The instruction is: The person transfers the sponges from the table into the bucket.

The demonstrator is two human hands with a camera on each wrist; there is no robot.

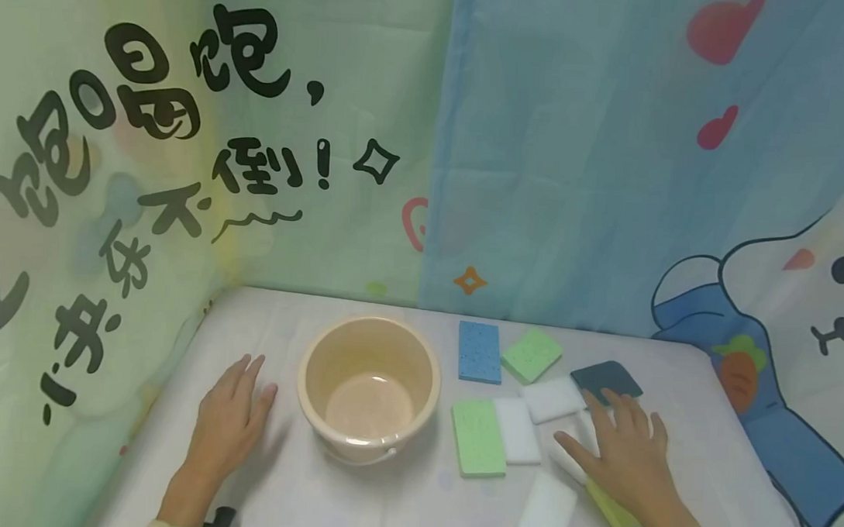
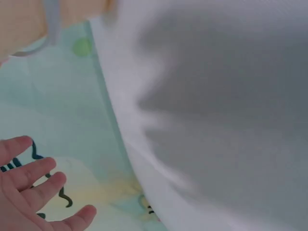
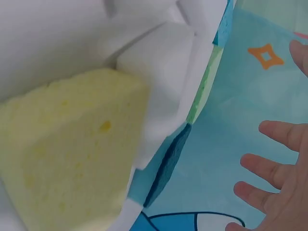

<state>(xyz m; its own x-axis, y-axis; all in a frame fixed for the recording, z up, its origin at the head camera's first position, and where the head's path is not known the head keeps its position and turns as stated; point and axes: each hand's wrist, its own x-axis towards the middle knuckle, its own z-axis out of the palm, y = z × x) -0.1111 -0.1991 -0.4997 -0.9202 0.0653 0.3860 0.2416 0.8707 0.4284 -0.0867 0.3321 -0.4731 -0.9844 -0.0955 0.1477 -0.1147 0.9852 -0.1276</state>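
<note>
My left hand (image 1: 231, 420) hovers left of a cream bucket (image 1: 368, 409), fingers spread and holding nothing; the left wrist view shows its fingers extended too. On the right, my right hand (image 1: 628, 457) is held with fingers spread over several sponges. Beneath or beside it lie a dark blue-grey sponge (image 1: 602, 378), a white sponge (image 1: 562, 454) partly hidden by the hand, and a yellow sponge (image 3: 72, 149), which looms large in the right wrist view. The bucket's inside shows bare, and its thin handle hangs at the front.
Between bucket and right hand lie a blue sponge (image 1: 480, 352), a green sponge (image 1: 533, 356), another green sponge (image 1: 479, 438) and more white sponges (image 1: 546, 512). Printed curtains (image 1: 572, 160) rise behind the white-covered table (image 1: 273, 320).
</note>
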